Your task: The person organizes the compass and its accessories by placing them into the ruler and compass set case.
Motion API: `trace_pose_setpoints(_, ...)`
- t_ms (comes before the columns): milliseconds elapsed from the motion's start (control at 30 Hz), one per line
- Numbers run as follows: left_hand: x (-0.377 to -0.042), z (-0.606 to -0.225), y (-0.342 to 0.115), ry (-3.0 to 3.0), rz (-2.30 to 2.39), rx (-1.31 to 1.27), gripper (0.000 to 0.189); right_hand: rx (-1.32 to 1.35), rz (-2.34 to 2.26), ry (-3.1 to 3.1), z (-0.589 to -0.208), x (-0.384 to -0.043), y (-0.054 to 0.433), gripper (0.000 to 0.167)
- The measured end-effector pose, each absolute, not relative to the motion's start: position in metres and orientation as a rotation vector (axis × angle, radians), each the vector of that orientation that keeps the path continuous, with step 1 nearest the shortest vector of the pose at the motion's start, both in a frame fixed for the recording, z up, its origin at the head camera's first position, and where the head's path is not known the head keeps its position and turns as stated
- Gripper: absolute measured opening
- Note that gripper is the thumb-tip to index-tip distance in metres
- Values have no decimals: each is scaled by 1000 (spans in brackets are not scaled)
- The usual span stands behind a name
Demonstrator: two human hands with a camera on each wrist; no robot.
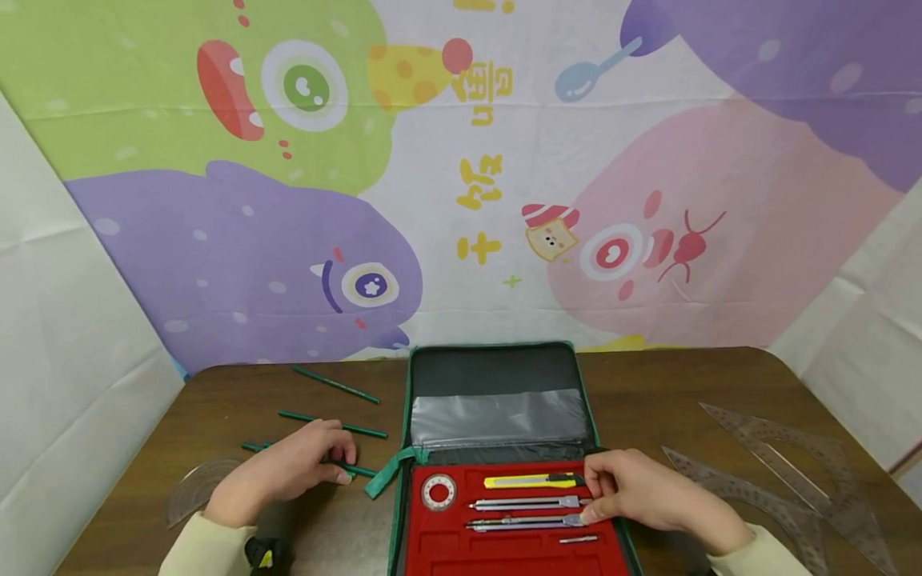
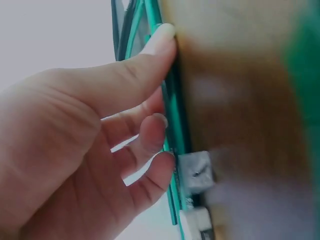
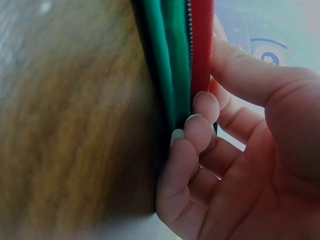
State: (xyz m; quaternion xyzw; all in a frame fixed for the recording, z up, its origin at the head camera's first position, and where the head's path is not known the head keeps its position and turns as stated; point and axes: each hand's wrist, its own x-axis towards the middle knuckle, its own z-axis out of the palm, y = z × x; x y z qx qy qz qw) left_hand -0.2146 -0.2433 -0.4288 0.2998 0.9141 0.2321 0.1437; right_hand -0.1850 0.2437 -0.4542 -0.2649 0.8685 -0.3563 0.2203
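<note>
A green zip case (image 1: 405, 512) lies unfolded, with red moulded compartments. In it sit a yellow utility knife (image 1: 533, 482), two silver compasses (image 1: 526, 504), a white ring-shaped dial (image 1: 438, 492) and a small metal piece (image 1: 579, 540). My right hand (image 1: 634, 488) grips the case's right edge: fingers curl against its zipped side in the right wrist view, and the thumb reaches over the red tray by the compass ends. To the left, my left hand (image 1: 302, 460) pinches a green pencil (image 1: 363, 471) above the table, the thumb lying along it in the left wrist view.
Two more green pencils (image 1: 334, 385) lie behind my left hand. A clear protractor (image 1: 198, 486) rests by the left wrist. Clear set squares (image 1: 799, 456) spread at the right of the brown table (image 1: 648, 392). A patterned cloth (image 1: 461, 280) hangs behind.
</note>
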Motion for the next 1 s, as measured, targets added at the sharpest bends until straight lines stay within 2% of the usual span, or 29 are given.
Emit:
trace_pose_setpoints(233,-219,-424,-238,2576,720,764,23,-686,-976,2396,-451,-185,240,35)
trace_pose_setpoints(367,-223,-427,-239,2577,752,716,22,-673,-984,2397,-482,-198,253,36)
trace_pose_setpoints(600,-221,-420,-231,2731,788,888,19,-701,-1013,2386,-460,-187,246,35)
trace_pose_setpoints(800,-203,-401,-198,2813,1050,1012,10,-743,-1011,2391,-462,-188,247,34)
trace_pose_setpoints(1000,-175,-390,-150,2502,1512,1030,9,-669,-1028,2370,-445,-180,237,34)
